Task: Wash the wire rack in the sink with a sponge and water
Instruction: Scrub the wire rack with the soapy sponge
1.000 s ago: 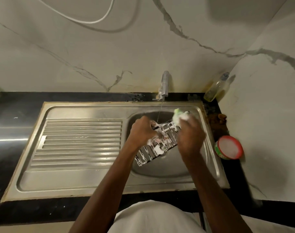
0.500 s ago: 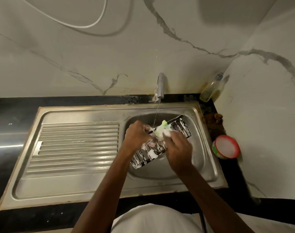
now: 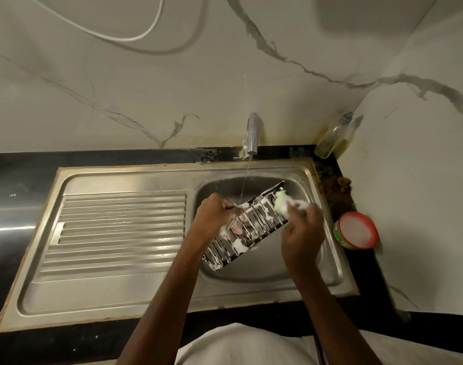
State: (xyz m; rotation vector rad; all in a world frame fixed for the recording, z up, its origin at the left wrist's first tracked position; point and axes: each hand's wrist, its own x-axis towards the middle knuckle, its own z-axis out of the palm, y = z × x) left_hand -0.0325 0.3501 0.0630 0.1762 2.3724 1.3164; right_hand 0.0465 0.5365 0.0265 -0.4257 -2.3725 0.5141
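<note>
Steel sink (image 3: 125, 299) (tap (image 3: 252, 134) running), black counter (image 3: 22, 175), marble walls (image 3: 119, 88)

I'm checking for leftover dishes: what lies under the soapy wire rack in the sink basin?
Under the soapy wire rack, held tilted above the steel sink basin, only bare wet metal shows. The rack and both hands cover the basin floor directly beneath, so the drain cannot be seen.

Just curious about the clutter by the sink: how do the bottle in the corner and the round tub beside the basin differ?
The bottle is tall, slim and clear with yellowish liquid inside; the tub is low, wide and round with a red rim. The bottle leans against the wall in the far corner; the tub sits flat, nearer the person. Both stand on the dark counter right of the sink, untouched by either hand.
</note>
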